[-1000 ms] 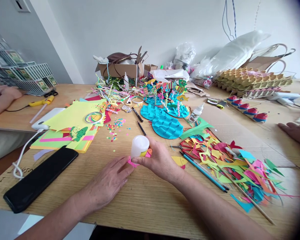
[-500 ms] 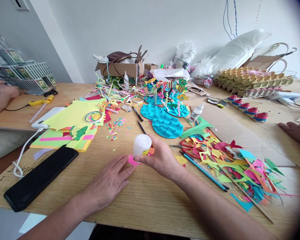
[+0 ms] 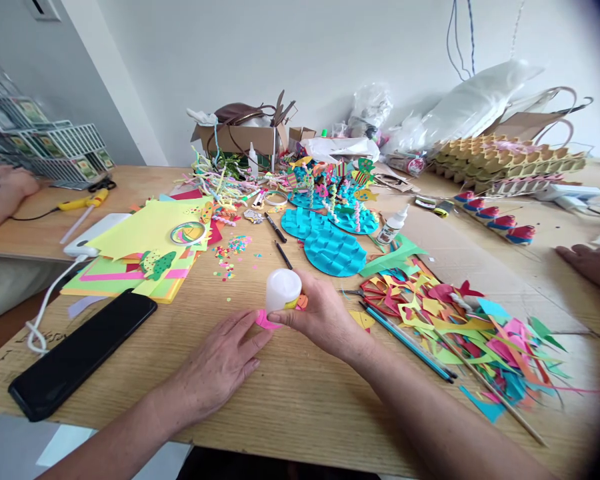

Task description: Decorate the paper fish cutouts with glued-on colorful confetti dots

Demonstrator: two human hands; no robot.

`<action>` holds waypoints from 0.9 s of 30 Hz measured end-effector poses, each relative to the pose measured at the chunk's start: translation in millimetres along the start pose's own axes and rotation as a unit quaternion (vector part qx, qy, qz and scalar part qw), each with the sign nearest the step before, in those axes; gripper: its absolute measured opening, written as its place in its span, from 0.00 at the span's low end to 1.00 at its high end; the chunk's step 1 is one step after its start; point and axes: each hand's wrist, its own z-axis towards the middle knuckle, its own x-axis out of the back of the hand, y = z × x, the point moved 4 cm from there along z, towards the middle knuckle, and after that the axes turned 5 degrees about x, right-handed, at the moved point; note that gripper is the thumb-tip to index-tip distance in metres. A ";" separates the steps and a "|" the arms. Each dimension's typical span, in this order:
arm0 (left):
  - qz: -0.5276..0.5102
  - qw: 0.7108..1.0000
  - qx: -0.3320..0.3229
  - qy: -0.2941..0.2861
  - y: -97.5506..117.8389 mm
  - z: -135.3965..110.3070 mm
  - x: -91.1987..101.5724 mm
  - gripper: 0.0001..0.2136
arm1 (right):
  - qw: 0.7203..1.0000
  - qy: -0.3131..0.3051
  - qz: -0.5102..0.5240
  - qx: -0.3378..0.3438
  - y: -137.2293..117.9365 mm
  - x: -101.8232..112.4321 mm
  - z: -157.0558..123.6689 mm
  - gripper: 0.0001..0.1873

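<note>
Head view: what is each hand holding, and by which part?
The right hand grips a whitish bottle around its side, below the upper end. The left hand appears only to touch pink paper.

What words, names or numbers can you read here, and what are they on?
None can be read for sure.
Dark handwriting on the table: partly hidden by the black case, too unclear to read.
Label on the nozzle bottle: too small.
Cards on the wire rack: too small.
Yellow patch on the upside-down bottle in the right hand: no letters clear.
</note>
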 end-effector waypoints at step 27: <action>0.008 1.000 -0.007 -0.004 1.9 0.2 -1.0 0.19 | 0.999 0.034 -0.006 0.021 2.2 -6.2 2.8 0.15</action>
